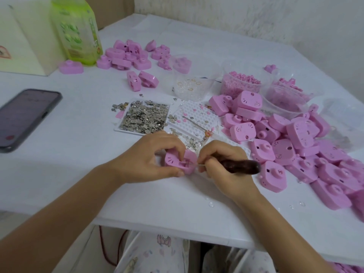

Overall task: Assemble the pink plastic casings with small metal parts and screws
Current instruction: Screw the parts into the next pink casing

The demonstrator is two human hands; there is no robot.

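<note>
Firmly, the left hand (149, 160) clasps one pink casing (177, 160) over the white table (78, 154), while the right hand (220, 164) grips one dark-handled tool (243, 166), its thin tip at the casing's open slot. The step seems to call for a steady casing and a tip kept square to the slot, pressed lightly. Beyond lie one tray of small metal parts (126, 131), one studded white tray (189, 111), at least three clear tubs (242, 89), one phone (25, 117) and one green bottle (76, 30). The loose casings (295, 142) at right and a smaller heap (128, 56) farther off are too many to count.
</note>
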